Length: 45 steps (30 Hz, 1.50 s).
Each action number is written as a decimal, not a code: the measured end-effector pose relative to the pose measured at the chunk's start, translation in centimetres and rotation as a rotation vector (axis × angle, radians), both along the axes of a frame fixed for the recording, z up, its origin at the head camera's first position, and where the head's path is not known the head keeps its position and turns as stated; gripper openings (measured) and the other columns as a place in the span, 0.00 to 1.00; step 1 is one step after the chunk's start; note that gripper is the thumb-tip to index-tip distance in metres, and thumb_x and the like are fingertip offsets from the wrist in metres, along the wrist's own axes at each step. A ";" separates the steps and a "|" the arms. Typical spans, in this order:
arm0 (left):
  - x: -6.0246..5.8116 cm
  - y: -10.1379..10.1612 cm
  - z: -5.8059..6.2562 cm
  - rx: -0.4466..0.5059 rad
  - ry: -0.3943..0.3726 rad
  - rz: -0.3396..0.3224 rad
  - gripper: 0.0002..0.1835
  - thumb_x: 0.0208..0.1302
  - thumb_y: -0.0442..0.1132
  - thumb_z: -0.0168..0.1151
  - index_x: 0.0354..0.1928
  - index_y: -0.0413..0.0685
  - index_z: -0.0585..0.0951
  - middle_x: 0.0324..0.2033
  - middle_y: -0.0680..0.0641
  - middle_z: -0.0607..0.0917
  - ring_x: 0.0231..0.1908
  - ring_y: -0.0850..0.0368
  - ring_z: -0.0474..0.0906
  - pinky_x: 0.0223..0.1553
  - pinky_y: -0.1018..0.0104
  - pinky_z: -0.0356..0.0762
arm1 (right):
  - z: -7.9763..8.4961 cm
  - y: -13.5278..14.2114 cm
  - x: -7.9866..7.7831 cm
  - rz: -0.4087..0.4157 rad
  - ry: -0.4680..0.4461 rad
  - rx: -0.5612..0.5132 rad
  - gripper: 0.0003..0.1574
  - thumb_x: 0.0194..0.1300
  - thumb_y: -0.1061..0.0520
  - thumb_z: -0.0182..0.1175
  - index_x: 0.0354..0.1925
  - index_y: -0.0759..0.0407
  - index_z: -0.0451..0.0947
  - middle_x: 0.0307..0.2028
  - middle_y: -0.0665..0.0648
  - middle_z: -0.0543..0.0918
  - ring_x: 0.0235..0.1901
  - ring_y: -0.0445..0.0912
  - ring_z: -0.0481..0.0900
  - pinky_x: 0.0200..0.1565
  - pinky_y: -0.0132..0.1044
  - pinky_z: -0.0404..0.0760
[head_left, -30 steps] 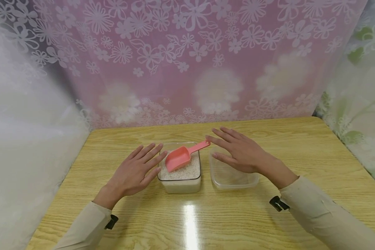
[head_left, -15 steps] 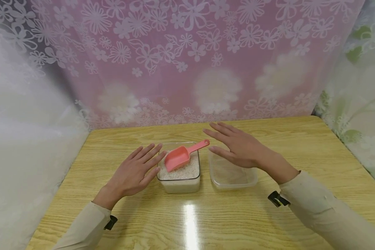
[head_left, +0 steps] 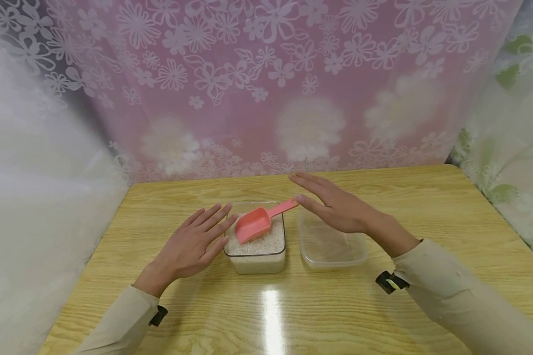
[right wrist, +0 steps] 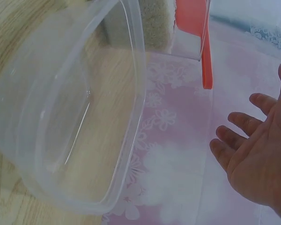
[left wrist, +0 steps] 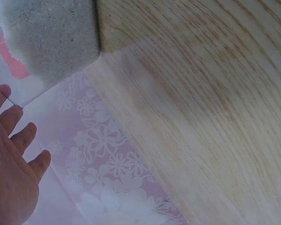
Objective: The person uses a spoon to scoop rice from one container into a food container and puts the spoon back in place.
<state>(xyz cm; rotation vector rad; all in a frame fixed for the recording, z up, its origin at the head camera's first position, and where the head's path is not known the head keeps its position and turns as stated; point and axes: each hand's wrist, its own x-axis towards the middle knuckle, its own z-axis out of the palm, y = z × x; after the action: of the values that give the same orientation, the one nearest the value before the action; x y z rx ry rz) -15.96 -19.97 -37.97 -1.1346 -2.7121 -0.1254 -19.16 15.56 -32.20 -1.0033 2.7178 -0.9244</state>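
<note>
- Close in, R hand (head_left: 335, 204) is hovering just beside the handle end of a coral-pink plastic scoop (head_left: 253, 225); fingers are staying near-straight, thumb standing apart, holding nothing. Right wrist view is showing a gap to the handle.
- L hand (head_left: 188, 246) is hanging at the left side of a clear, square-sided box (head_left: 257, 255), fingers spread, gripping nothing. Touching the rim or not? Can't tell.
- Scoop's lying on pale, loose rice (head_left: 271, 243), bowl to the L, handle crossing the rim at the back R corner & sticking out past it.
- Rice is filling much of the box, which is standing upright.
- Just R, apart from the box, a translucent, round-cornered plastic tub (head_left: 333, 265) is sitting partly under R hand.
- For clean handling, IMO: R thumb & index should be pinching that free handle end, L should be steadying the box wall, bowl should be staying level b/c loose grains are prob. spilling otherwise.
- Further out, a yellow wood-grain table (head_left: 204, 315) is carrying it all; a pink floral curtain (head_left: 248, 123) is hanging behind.
</note>
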 end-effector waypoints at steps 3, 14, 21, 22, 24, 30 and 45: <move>0.0 0.0 0.0 0.007 -0.007 -0.003 0.30 0.75 0.53 0.42 0.74 0.55 0.56 0.73 0.50 0.52 0.72 0.51 0.47 0.70 0.53 0.43 | -0.2 -0.1 -0.1 -0.004 -0.054 -0.063 0.35 0.76 0.39 0.37 0.76 0.43 0.44 0.74 0.51 0.48 0.72 0.50 0.44 0.67 0.57 0.50; -0.1 0.0 -0.1 0.019 -0.020 0.004 0.30 0.75 0.55 0.38 0.75 0.56 0.56 0.74 0.52 0.50 0.72 0.53 0.46 0.70 0.54 0.43 | -0.7 -0.7 -0.1 -0.094 -0.214 -0.283 0.35 0.77 0.38 0.34 0.75 0.48 0.48 0.73 0.52 0.52 0.71 0.49 0.49 0.67 0.55 0.54; -0.2 0.1 -0.2 0.027 -0.029 0.005 0.30 0.75 0.54 0.39 0.75 0.56 0.55 0.74 0.52 0.50 0.72 0.53 0.45 0.70 0.54 0.43 | -1.2 -1.1 0.1 -0.104 -0.247 -0.364 0.34 0.77 0.39 0.34 0.75 0.47 0.50 0.72 0.53 0.55 0.70 0.49 0.51 0.67 0.53 0.55; -0.1 0.2 -0.2 0.027 -0.029 0.005 0.30 0.75 0.54 0.39 0.75 0.56 0.55 0.74 0.52 0.50 0.72 0.53 0.46 0.70 0.54 0.43 | -1.3 -1.1 0.1 -0.103 -0.260 -0.388 0.34 0.77 0.39 0.34 0.75 0.48 0.50 0.72 0.54 0.55 0.70 0.50 0.52 0.67 0.53 0.56; -0.1 0.2 -0.2 0.028 -0.031 0.004 0.30 0.75 0.54 0.39 0.75 0.56 0.55 0.74 0.52 0.50 0.72 0.53 0.46 0.70 0.53 0.43 | -1.5 -1.2 0.1 -0.102 -0.295 -0.437 0.35 0.77 0.40 0.34 0.74 0.52 0.50 0.71 0.57 0.57 0.69 0.52 0.55 0.67 0.52 0.58; -0.1 0.1 -0.1 0.029 -0.023 0.006 0.30 0.76 0.55 0.37 0.75 0.56 0.55 0.74 0.51 0.51 0.72 0.53 0.46 0.70 0.54 0.43 | -1.9 -1.7 0.0 -0.111 -0.366 -0.514 0.36 0.77 0.40 0.35 0.73 0.56 0.52 0.69 0.61 0.60 0.66 0.55 0.61 0.65 0.53 0.61; 0.1 0.0 -0.2 0.032 -0.026 0.009 0.29 0.76 0.55 0.38 0.75 0.57 0.55 0.74 0.52 0.51 0.72 0.53 0.46 0.70 0.54 0.44 | -2.5 -3.0 0.5 -0.279 -0.500 -0.495 0.35 0.78 0.42 0.35 0.72 0.61 0.54 0.67 0.64 0.63 0.63 0.60 0.66 0.61 0.50 0.68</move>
<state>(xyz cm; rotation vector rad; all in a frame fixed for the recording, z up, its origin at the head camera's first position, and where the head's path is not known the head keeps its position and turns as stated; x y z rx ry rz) -15.82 -20.00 -38.17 -1.1196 -2.7268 -0.1829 -18.70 12.60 -34.68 -0.3533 2.2743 -1.6872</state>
